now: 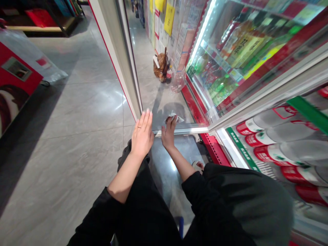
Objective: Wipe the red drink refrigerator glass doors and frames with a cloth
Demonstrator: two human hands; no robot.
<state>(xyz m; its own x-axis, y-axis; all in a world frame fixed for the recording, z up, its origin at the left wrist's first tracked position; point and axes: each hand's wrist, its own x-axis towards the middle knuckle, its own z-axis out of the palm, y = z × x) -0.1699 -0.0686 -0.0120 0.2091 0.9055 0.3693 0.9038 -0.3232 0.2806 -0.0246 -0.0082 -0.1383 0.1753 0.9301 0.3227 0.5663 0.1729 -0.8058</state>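
My left hand (142, 135) lies with fingers stretched out at the lower left corner of the glass door (159, 99), against its pale frame (128, 73). A ring shows on one finger. My right hand (169, 133) holds a crumpled white tissue (177, 117) against the lower part of the glass, just above the bottom frame. The fingers cover part of the tissue. Through the pane I see the floor and a neighbouring lit drinks fridge (228, 51).
Right of me, the open fridge holds large bottles with red labels (266, 153) behind a green shelf strip (242, 148). Beyond the glass stand a brown bag (160, 65) and stacked cartons (183, 44). A red display (17, 78) stands at left on grey tiles.
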